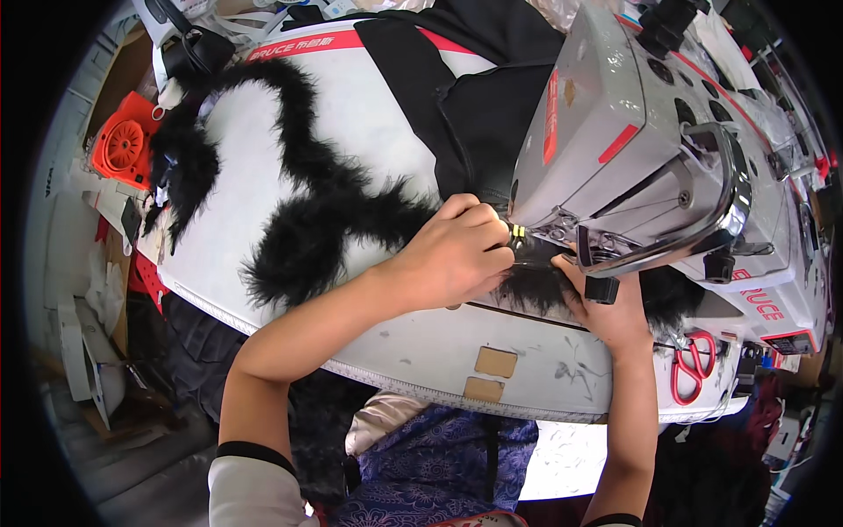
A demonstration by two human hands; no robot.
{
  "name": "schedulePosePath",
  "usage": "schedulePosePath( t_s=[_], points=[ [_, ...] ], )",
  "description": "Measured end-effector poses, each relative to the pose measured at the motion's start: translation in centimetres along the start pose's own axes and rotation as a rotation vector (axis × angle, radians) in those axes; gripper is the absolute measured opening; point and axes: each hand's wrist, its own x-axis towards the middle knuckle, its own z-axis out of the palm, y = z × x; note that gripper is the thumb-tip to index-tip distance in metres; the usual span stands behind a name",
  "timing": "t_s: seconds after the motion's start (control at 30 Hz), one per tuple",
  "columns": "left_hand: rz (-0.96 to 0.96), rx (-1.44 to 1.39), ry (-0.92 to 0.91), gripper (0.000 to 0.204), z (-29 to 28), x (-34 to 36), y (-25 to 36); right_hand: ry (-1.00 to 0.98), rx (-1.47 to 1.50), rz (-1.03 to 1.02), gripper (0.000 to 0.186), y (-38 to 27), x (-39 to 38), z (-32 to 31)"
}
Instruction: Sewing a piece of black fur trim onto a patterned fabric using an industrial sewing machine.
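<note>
1. Here, at the upper left of the frame, an orange round device sits beside the edge of the white counter.
2. A black feather trim snakes across the counter from the upper left toward the centre, its fluffy end running under the hands.
3. Black fabric lies at the upper centre, reaching down to the needle area.
4. The left hand, at the centre of the frame, has its fingers pinched shut on the feather trim just beside the needle.
5. The right hand lies right of centre, beneath the head of the grey sewing machine, pressing on the trim; its fingers are mostly hidden by the machine, so I cannot tell their state.
6. Red-handled scissors rest on the counter at the lower right, just beside the right wrist.
</note>
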Motion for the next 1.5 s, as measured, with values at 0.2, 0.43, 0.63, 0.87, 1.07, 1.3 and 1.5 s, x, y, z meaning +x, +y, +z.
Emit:
schedulePosePath(
  t_s=[0.2, 0.43, 0.63, 0.87, 1.07, 1.3, 1.5],
  points=[
    [-0.098, -0.045, 0.047, 0.022, 0.6, 0.3, 0.4, 0.305, 0.113, -0.175, 0.029, -1.2, 1.3, 1.1],
    [-0.102, -0.029, -0.022, 0.020, -0.1, 0.3, 0.4, 0.261, 0.279, -0.156, 0.011, -0.1, 1.2, 1.2],
    [-0.143, -0.076, -0.020, 0.017, -0.4, 0.5, 0.7, 0.326, 0.229, -0.263, 0.010, -0.1, 1.7, 1.0],
    [-0.110, -0.038, -0.031, 0.015, 0.0, 0.0, 0.3, 0.240, 0.272, -0.150, 0.010, -0.1, 1.0, 1.8],
    [-0.066, -0.158, -0.063, 0.013, -0.5, -0.8, -0.7, 0.239, 0.298, -0.163, 0.013, 0.6, 0.9, 2.3],
    [0.041, -0.115, -0.058, 0.013, -0.6, -1.1, -0.8, 0.238, 0.363, -0.143, 0.013, 0.1, 1.3, 1.6],
    [0.168, -0.015, -0.069, 0.015, -0.5, -1.1, -0.8, 0.243, -0.122, -0.307, 0.030, -2.2, 1.2, -0.2]
  ],
)
